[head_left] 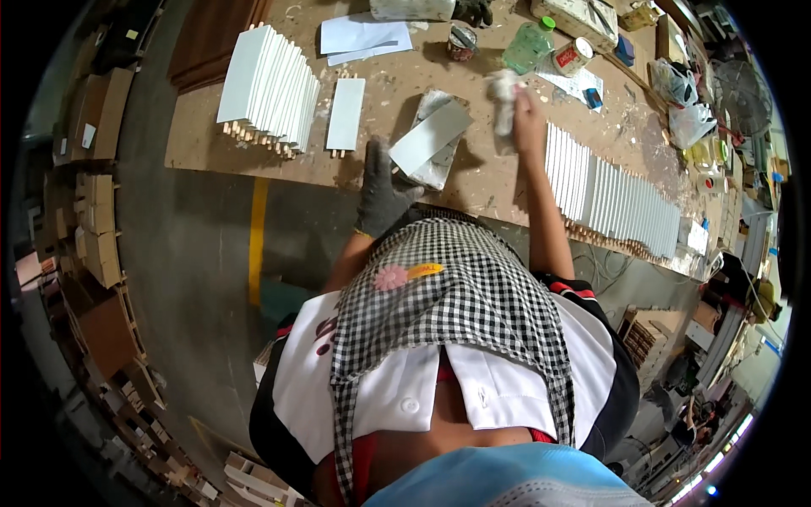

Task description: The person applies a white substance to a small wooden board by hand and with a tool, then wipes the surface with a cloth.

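Note:
My left hand, in a dark grey glove, is beside the near left end of a grey-white panel, fingers stretched out and thumb apart. The panel lies slantwise on a paint-stained white block. A small peg shows at the panel's near end. My bare right hand is closed round a white rag, slightly blurred, to the right of the block. Left of my gloved hand lies a single white panel with pegs at its near end.
A row of white pegged panels stands at the left of the worktable. Another row of panels lies at the right. Behind are paper sheets, an open tin, a green-capped bottle and a can.

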Demonstrator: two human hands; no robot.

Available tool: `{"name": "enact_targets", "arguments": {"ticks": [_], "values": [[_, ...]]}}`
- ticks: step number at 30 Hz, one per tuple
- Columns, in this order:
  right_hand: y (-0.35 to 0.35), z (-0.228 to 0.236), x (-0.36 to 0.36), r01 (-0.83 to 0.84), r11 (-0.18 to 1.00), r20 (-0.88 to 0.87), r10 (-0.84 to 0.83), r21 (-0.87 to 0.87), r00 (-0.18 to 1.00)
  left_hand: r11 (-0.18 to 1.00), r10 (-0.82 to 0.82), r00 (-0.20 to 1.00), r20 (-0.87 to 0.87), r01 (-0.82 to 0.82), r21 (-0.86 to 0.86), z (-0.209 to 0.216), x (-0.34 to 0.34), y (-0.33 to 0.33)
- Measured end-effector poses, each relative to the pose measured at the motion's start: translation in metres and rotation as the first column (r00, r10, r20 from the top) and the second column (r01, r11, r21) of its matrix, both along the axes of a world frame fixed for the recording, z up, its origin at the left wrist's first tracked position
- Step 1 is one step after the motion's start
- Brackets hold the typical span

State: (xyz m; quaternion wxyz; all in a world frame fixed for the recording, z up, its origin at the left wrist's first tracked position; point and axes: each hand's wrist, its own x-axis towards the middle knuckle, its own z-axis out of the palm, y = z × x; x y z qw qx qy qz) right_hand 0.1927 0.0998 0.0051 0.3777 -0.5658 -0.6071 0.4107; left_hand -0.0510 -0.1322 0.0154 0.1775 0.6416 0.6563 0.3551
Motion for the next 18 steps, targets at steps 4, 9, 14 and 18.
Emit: {"name": "enact_targets", "arguments": {"ticks": [4, 9, 14, 18], "values": [[-0.116, 0.063, -0.104, -0.82, 0.573, 0.64, 0.632, -0.005, 0.438, 0.984, 0.158, 0.772, 0.616, -0.072, -0.163, -0.08, -0.012, 0.008], [-0.048, -0.016, -0.064, -0.599, 0.751, 0.679, 0.288, 0.277, 0.675, 0.98, 0.181, 0.761, 0.623, -0.088, -0.177, -0.051, -0.002, 0.017], [0.011, -0.014, -0.031, -0.246, 0.917, 0.58, 0.02, 0.313, 0.814, 0.967, 0.233, 0.734, 0.638, -0.106, -0.231, -0.016, 0.01, 0.022], [-0.064, 0.003, -0.055, -0.532, 0.641, 0.531, 0.221, 0.553, 0.818, 0.966, 0.239, 0.855, 0.461, -0.162, -0.199, -0.042, 0.006, 0.018]]}}
